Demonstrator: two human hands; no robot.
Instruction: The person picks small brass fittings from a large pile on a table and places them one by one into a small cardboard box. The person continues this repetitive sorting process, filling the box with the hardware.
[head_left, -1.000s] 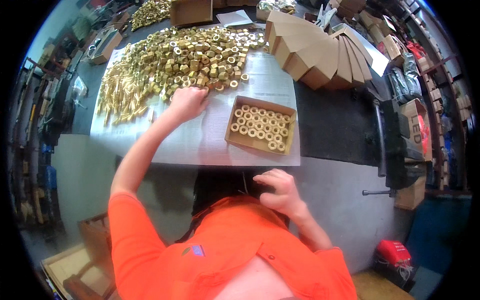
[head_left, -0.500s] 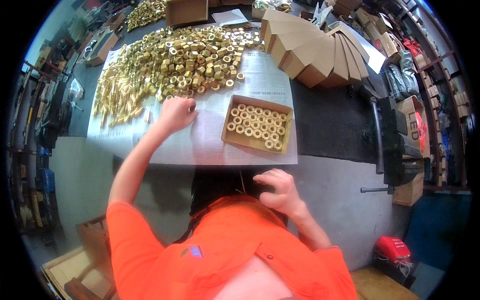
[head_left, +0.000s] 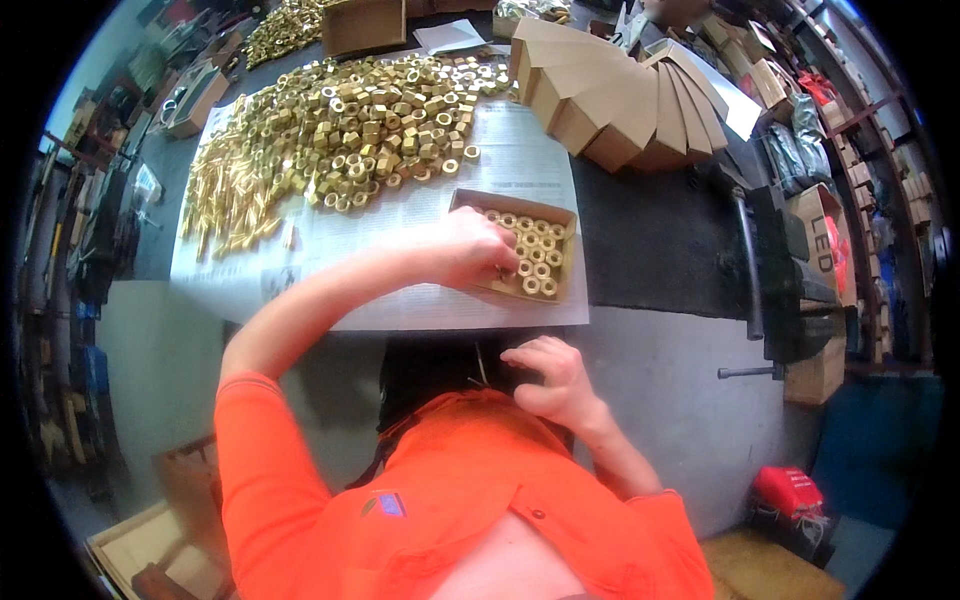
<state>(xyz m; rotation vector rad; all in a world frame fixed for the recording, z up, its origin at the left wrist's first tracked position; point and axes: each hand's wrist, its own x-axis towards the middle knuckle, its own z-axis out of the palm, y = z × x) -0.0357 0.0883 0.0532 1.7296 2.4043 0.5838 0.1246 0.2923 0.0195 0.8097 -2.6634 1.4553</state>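
Note:
My left hand (head_left: 478,250) reaches over the left part of an open cardboard box (head_left: 568,225), fingers pinched low inside it. A brass nut (head_left: 506,272) shows partly at the fingertips; the hand hides most of it. Rows of brass hex nuts (head_left: 541,254) lie flat with their holes up in the box, the left rows covered by the hand. My right hand (head_left: 556,378) hovers or rests by my lap below the table edge, thumb apart from the loosely bent fingers, nothing visible in it. A large heap of loose brass nuts (head_left: 385,120) lies beyond my left hand.
Slim pointed brass pieces (head_left: 225,205) are piled left of the nuts on the paper sheet (head_left: 400,315). Fanned cardboard boxes (head_left: 620,100) stand far right. A vise (head_left: 790,275) with a long handle juts out at the right table edge. Another brown box (head_left: 365,27) sits behind.
My left hand has moved right, from the near edge of the nut heap to the cardboard box, and dipped into it. My right hand stays by my lap. The view shifted slightly.

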